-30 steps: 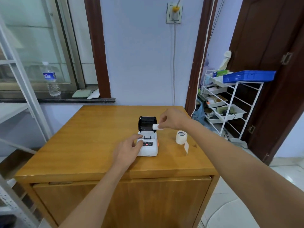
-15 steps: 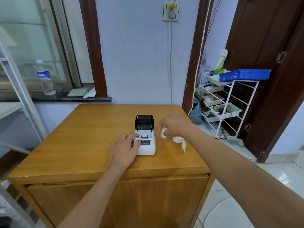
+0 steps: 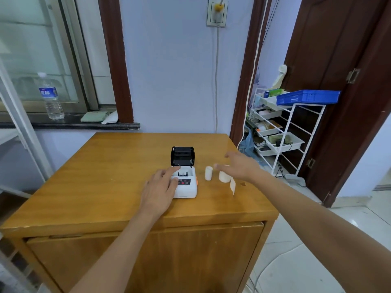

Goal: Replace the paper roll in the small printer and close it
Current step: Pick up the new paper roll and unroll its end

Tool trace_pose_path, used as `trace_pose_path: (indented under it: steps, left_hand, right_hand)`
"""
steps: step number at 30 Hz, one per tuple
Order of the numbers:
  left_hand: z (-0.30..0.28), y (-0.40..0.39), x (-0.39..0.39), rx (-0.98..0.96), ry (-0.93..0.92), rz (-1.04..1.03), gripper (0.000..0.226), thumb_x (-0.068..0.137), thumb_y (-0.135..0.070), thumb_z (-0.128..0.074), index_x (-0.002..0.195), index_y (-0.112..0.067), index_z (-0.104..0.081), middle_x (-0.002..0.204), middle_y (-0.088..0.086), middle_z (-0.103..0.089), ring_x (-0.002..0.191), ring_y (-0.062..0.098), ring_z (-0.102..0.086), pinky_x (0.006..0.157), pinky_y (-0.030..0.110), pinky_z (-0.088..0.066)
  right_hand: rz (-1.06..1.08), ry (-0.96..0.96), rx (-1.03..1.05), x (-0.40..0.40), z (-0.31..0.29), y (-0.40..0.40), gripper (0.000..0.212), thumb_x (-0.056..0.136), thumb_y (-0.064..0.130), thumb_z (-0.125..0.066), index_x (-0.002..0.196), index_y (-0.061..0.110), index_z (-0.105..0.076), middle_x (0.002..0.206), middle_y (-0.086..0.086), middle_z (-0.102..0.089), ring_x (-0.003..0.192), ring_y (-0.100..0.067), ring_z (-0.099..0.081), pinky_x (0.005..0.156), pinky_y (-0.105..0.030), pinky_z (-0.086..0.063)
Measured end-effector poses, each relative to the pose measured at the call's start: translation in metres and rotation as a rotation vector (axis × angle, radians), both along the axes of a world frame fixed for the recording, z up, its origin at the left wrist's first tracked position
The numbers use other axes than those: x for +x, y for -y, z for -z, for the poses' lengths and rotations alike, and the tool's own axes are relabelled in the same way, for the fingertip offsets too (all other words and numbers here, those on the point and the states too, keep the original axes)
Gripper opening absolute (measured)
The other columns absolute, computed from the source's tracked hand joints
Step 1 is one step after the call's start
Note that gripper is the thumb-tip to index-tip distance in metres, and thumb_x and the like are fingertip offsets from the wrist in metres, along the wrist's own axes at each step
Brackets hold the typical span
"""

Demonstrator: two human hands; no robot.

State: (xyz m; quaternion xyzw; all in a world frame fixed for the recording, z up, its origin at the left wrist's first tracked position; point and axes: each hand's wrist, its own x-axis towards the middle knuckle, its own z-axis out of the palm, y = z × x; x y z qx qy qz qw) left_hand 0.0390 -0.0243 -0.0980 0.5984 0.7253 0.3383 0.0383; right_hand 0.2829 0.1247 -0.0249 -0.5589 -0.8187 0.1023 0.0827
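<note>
Two rolls: spent core [image 3: 208, 173] stands beside paper roll [image 3: 224, 176].

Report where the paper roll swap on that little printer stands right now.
Done: the printer lid is open, its bay looks empty, and the small spent core stands on the table. In hand: the left hand rests on the printer; the right hand hovers open over the new roll. Left: load the roll, close the lid.
</note>
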Motion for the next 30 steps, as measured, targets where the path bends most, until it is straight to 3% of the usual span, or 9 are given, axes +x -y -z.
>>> trace_pose_path:
  steps: [3, 6, 8, 9, 11, 15, 21, 27, 30]
  left_hand:
    - [0.004, -0.003, -0.002, -0.01, 0.019, 0.029, 0.044, 0.109, -0.041, -0.031, 0.147, -0.041, -0.053, 0.154, -0.006, -0.047, 0.135, 0.02, -0.049, 0.106, 0.041, -0.045]
    - [0.006, -0.004, -0.004, -0.018, 0.021, 0.034, 0.044, 0.11, -0.041, -0.03, 0.144, -0.039, -0.057, 0.157, -0.005, -0.048, 0.137, 0.021, -0.049, 0.11, 0.043, -0.042]
    - [0.005, -0.004, -0.004, -0.008, 0.027, 0.037, 0.043, 0.11, -0.041, -0.03, 0.145, -0.041, -0.055, 0.155, -0.006, -0.049, 0.13, 0.023, -0.055, 0.104, 0.044, -0.046]
    - [0.005, -0.004, -0.003, -0.003, 0.031, 0.038, 0.043, 0.109, -0.042, -0.031, 0.146, -0.043, -0.053, 0.153, -0.008, -0.05, 0.121, 0.023, -0.058, 0.096, 0.042, -0.049]
    - [0.005, -0.004, -0.002, -0.002, 0.035, 0.04, 0.044, 0.109, -0.04, -0.032, 0.149, -0.044, -0.049, 0.15, -0.01, -0.052, 0.105, 0.019, -0.059, 0.083, 0.038, -0.047]
    - [0.007, -0.004, -0.003, -0.021, -0.015, 0.012, 0.049, 0.107, -0.047, -0.023, 0.147, -0.046, -0.05, 0.154, -0.009, -0.051, 0.126, 0.019, -0.058, 0.103, 0.041, -0.038]
    - [0.004, -0.003, -0.002, -0.066, -0.029, -0.002, 0.044, 0.11, -0.042, -0.026, 0.146, -0.049, -0.051, 0.156, -0.007, -0.047, 0.129, 0.019, -0.056, 0.109, 0.046, -0.034]
    - [-0.002, 0.0, 0.005, -0.085, -0.057, -0.014, 0.045, 0.109, -0.044, -0.021, 0.144, -0.045, -0.05, 0.158, -0.009, -0.044, 0.138, 0.019, -0.047, 0.112, 0.044, -0.032]
    - [-0.003, 0.0, 0.007, -0.074, -0.115, -0.034, 0.044, 0.109, -0.042, -0.02, 0.143, -0.041, -0.048, 0.16, -0.011, -0.045, 0.14, 0.019, -0.043, 0.108, 0.041, -0.033]
  right_hand:
    - [0.087, -0.059, -0.086, 0.011, 0.024, 0.007, 0.106, 0.074, 0.085, -0.063, 0.152, 0.016, -0.043, 0.153, -0.01, -0.051, 0.139, -0.033, -0.053, 0.106, -0.05, -0.049]
    - [0.163, -0.16, 0.009, 0.01, 0.041, 0.012, 0.066, 0.078, 0.071, -0.072, 0.119, 0.019, -0.063, 0.117, -0.003, -0.065, 0.113, -0.028, -0.064, 0.085, -0.041, -0.053]
    - [0.188, -0.246, 0.052, 0.007, 0.046, 0.013, 0.043, 0.081, 0.062, -0.074, 0.09, 0.021, -0.063, 0.092, 0.001, -0.066, 0.093, -0.024, -0.066, 0.074, -0.04, -0.053]
    - [0.192, -0.283, 0.049, 0.006, 0.047, 0.013, 0.039, 0.082, 0.059, -0.075, 0.086, 0.022, -0.064, 0.087, 0.002, -0.067, 0.089, -0.023, -0.066, 0.072, -0.04, -0.052]
    - [0.191, -0.309, 0.059, 0.004, 0.047, 0.016, 0.034, 0.081, 0.056, -0.075, 0.087, 0.024, -0.066, 0.087, 0.003, -0.069, 0.091, -0.022, -0.066, 0.077, -0.04, -0.049]
    - [0.149, -0.236, 0.217, 0.001, 0.046, 0.032, 0.031, 0.08, 0.059, -0.068, 0.083, 0.03, -0.06, 0.092, 0.005, -0.068, 0.1, -0.02, -0.059, 0.098, -0.041, -0.039]
    - [-0.059, -0.527, 0.041, -0.006, 0.025, 0.086, 0.023, 0.087, 0.036, -0.079, 0.103, 0.027, -0.065, 0.088, 0.012, -0.069, 0.075, -0.006, -0.062, 0.063, -0.031, -0.049]
    - [-0.25, -0.434, 0.023, -0.039, 0.012, 0.085, 0.028, 0.084, 0.032, -0.079, 0.109, 0.028, -0.068, 0.093, 0.014, -0.069, 0.085, -0.011, -0.065, 0.069, -0.029, -0.051]
    - [-0.271, -0.388, 0.056, -0.06, 0.008, 0.074, 0.033, 0.077, 0.04, -0.071, 0.107, 0.028, -0.07, 0.097, 0.01, -0.071, 0.088, -0.016, -0.065, 0.073, -0.038, -0.054]
